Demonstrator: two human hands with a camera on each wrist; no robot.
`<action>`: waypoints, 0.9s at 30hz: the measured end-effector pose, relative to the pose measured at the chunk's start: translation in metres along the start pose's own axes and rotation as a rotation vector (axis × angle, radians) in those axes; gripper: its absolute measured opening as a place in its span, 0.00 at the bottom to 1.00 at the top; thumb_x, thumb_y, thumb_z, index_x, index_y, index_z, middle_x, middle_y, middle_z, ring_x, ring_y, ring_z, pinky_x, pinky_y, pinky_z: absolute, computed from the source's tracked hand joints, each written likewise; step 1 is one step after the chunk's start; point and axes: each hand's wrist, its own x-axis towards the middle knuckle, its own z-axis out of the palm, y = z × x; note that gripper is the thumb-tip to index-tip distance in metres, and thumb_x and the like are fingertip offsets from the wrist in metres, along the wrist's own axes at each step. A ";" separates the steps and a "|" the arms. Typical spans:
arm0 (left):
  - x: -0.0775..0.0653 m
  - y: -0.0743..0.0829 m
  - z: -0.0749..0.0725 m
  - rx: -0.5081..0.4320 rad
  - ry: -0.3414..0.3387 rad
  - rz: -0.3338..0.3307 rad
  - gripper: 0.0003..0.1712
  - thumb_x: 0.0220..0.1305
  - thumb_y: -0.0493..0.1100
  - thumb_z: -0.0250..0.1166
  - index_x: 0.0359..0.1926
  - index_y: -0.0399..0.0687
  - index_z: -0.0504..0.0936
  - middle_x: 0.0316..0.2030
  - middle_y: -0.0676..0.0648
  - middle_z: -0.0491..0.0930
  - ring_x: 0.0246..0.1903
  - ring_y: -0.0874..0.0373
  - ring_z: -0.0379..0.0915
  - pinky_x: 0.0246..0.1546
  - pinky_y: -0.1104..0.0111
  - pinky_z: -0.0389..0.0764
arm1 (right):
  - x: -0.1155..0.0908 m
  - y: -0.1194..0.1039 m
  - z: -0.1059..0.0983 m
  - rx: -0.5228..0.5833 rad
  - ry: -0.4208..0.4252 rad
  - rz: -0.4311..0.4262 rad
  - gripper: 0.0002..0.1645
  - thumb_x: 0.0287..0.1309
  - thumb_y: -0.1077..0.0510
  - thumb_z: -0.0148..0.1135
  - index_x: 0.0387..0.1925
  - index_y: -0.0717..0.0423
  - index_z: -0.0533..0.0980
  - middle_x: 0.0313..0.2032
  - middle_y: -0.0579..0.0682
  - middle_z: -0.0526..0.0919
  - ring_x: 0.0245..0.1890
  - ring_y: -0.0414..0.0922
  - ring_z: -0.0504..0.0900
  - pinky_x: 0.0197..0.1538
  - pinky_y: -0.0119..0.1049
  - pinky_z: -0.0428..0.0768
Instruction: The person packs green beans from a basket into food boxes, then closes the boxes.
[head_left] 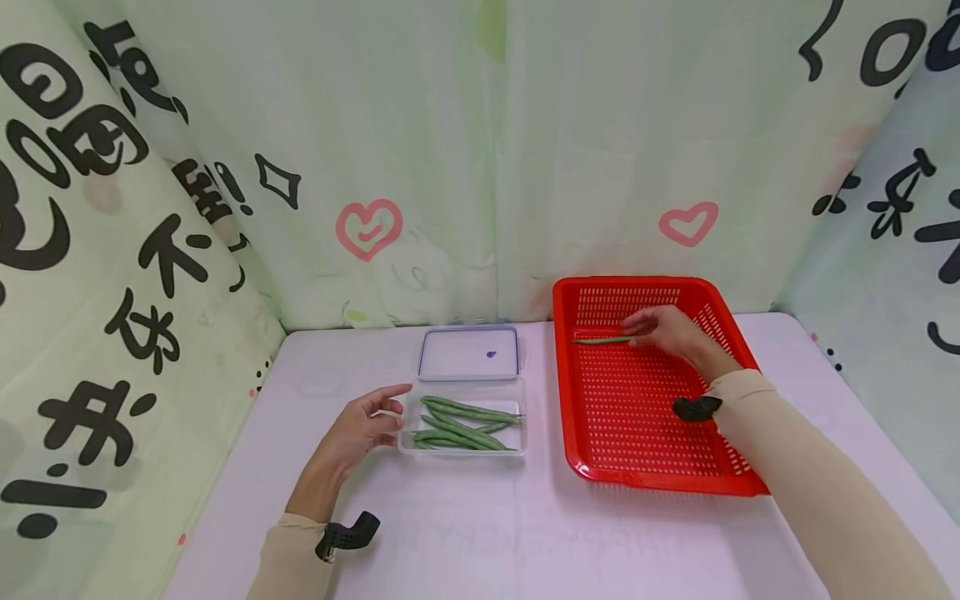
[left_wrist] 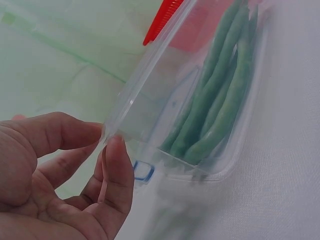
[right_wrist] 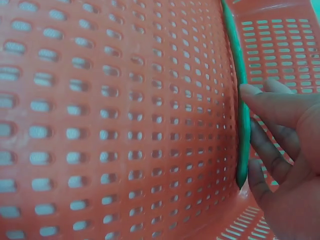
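My left hand (head_left: 363, 429) is at the left side of a clear plastic container (head_left: 512, 437). In the left wrist view its thumb and fingertips pinch the container's rim (left_wrist: 111, 125). Several green beans (head_left: 465, 425) lie lengthwise in a loose bunch inside. Over at the far end of a red plastic basket (head_left: 622, 417), my right hand (head_left: 663, 333) pinches a single green bean (right_wrist: 243, 125). The thumb is on the bean's near side, with the other fingers curled behind it. To the left, the bean's tip sticks out past the fingers, low over the basket floor.
Behind the container lies its clear lid (head_left: 468, 354) with a blue seal. The basket, with slotted walls, stands right of the container on a pale tablecloth (head_left: 465, 525). Printed curtains (head_left: 450, 150) enclose the table at the back and both sides.
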 end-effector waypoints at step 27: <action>-0.001 -0.001 0.000 -0.008 -0.002 0.007 0.34 0.64 0.27 0.62 0.71 0.44 0.72 0.46 0.43 0.71 0.37 0.56 0.73 0.35 0.67 0.83 | -0.016 -0.013 -0.014 -0.153 -0.102 -0.110 0.17 0.64 0.68 0.64 0.54 0.66 0.82 0.47 0.64 0.85 0.40 0.52 0.76 0.42 0.39 0.80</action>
